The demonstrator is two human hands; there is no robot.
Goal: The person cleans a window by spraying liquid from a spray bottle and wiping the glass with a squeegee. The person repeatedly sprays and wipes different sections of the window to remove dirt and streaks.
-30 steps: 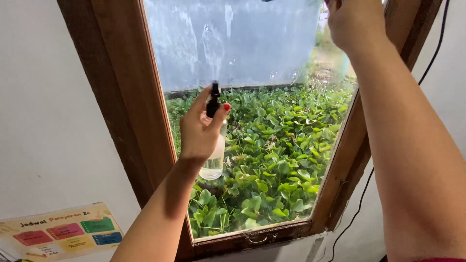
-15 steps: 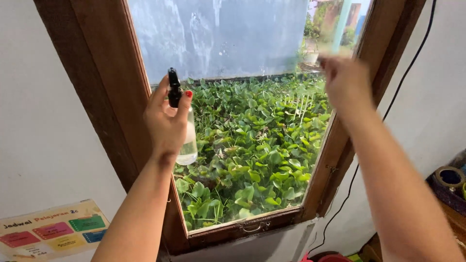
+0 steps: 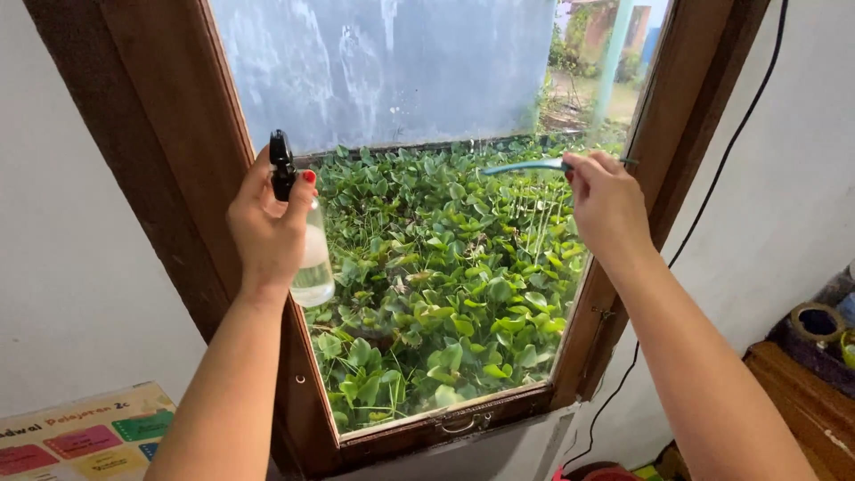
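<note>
My left hand is shut on a small clear spray bottle with a black nozzle, held upright at the left edge of the window pane. My right hand grips a window squeegee with a thin teal blade, laid across the glass at mid-height on the right side. Wet streaks run down the pane just below the blade. Green leafy plants show through the glass.
A brown wooden window frame surrounds the pane, with a metal latch on its bottom rail. A black cable hangs down the white wall at right. A coloured poster sits at lower left, wooden furniture at lower right.
My right hand has come down from the top right corner of the pane to mid-height, dragging the squeegee. My left hand with the bottle has shifted left, and the view has tilted.
</note>
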